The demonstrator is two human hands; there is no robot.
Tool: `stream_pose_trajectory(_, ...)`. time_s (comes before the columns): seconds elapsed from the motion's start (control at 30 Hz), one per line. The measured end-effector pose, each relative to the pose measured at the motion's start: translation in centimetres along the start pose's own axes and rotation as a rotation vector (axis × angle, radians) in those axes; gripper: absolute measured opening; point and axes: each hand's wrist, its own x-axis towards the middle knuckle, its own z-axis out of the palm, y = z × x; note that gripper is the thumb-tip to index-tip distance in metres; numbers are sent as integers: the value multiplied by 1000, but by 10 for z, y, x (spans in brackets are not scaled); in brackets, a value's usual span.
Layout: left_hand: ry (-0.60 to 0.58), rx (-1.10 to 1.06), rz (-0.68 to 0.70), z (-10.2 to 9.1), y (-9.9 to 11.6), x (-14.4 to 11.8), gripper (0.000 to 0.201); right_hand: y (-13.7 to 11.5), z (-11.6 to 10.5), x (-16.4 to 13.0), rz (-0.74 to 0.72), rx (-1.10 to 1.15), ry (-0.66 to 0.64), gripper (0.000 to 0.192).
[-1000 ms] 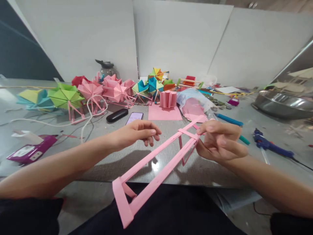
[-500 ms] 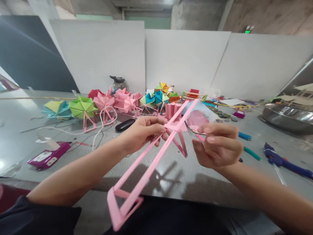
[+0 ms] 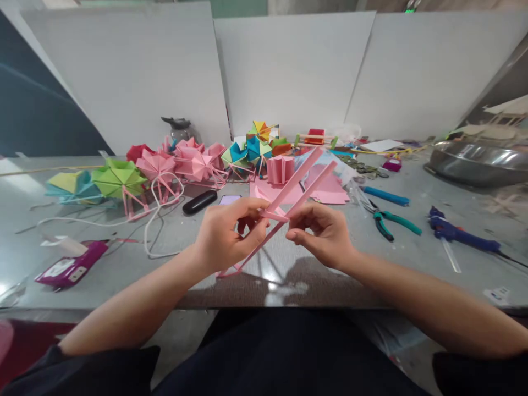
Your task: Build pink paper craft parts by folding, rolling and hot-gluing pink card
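Note:
My left hand [image 3: 233,231] is closed on a pink paper-strip frame [image 3: 303,176], thumb and fingers pinching it near a short crosspiece. Two long strips of the frame rise away from me, and its thinner legs slant down to the left below my fingers. At the right end of the crosspiece, my right hand [image 3: 324,231] has its fingers curled and its fingertips pressed against the strip. Part of the frame is hidden behind both hands. Beyond it lie pink paper sheets [image 3: 330,190] and a pleated pink paper piece [image 3: 281,169].
Several folded paper wheels on stands [image 3: 119,176] line the back left. A purple power strip [image 3: 74,267] with a white cable is at left. Pliers [image 3: 385,220], a blue-handled tool [image 3: 385,196], a blue glue gun [image 3: 462,231] and a metal basin [image 3: 474,165] are at right.
The frame has been turned round, its long end swinging away from the front edge. My right hand has come in from the right to the crosspiece. The view has tilted down.

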Motion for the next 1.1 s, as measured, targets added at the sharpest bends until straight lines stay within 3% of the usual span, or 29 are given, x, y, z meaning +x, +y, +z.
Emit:
stream_pose_trajectory(0.17,-99,-28,-33,-4,7,-3,24,-9,4,-8,143,-3,46,44)
stream_pose_trajectory(0.33,-185,-117,-88,-8,11,3,21,-10,4,-7,287,77,-105,42)
stream_pose_trajectory(0.47,-271,-246,-212,-8,2,10,20,-5,2,-3,390,156,-192,45)
stream_pose_trajectory(0.57,-310,-318,-278,-8,-5,13,19,-3,0,-1,412,168,-224,44)
stream_pose_trajectory(0.87,-298,-362,-289,-5,-13,14,19,-2,-5,-1,429,123,-194,31)
stream_pose_trajectory(1.1,-309,-354,-321,1,-15,14,19,-6,2,-4,461,29,-133,54)
